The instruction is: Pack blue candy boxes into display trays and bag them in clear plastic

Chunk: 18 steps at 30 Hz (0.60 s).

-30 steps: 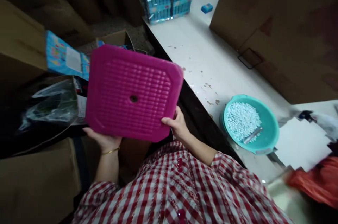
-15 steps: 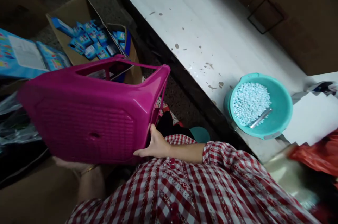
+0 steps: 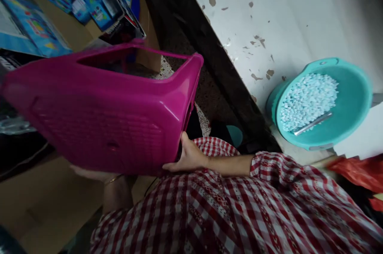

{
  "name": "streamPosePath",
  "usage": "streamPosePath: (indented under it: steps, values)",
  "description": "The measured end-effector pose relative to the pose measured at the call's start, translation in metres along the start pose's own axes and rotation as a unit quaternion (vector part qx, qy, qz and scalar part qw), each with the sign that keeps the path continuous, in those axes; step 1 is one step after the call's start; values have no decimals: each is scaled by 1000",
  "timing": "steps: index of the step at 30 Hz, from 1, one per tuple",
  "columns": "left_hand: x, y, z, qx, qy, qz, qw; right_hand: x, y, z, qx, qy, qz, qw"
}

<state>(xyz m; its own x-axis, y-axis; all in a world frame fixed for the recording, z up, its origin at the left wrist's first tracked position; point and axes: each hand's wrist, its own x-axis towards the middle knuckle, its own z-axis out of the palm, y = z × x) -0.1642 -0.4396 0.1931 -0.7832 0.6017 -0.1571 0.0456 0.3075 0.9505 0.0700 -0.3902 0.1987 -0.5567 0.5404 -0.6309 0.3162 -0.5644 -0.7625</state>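
Observation:
A magenta plastic stool (image 3: 98, 114) lies tipped on its side in front of my body, its ribbed seat facing me. My left hand (image 3: 92, 174) grips the seat's lower left edge, its fingers partly hidden under the plastic. On the lower right corner of the stool, my right hand (image 3: 190, 156) is closed, thumb on the seat face and the other fingers around the edge. Openings between the stool's legs face away from me.
A white worktable (image 3: 269, 10) with chipped spots bears a teal basin (image 3: 353, 106) holding pale pellets (image 3: 311, 98) and a metal scoop (image 3: 312, 123). Cardboard boxes (image 3: 152, 38) with small blue packs (image 3: 100, 12) stand beyond the stool. Red plastic (image 3: 359, 172) lies at the right.
The view has shifted, so the basin and table look nearer and the boxes sit higher at the left. Both hands keep hold of the stool, which appears slightly larger and more tilted.

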Motion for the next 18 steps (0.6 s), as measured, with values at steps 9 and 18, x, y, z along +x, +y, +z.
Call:
streamPosePath:
  steps: [9, 18]
  values:
    - [-50, -43, 57, -75, -15, 87, 993, -17, 80, -70, 133, 34, -62, 989]
    - [12, -136, 182, -178, -86, -106, 974, 62, 168, -132, 318, 107, -10, 942]
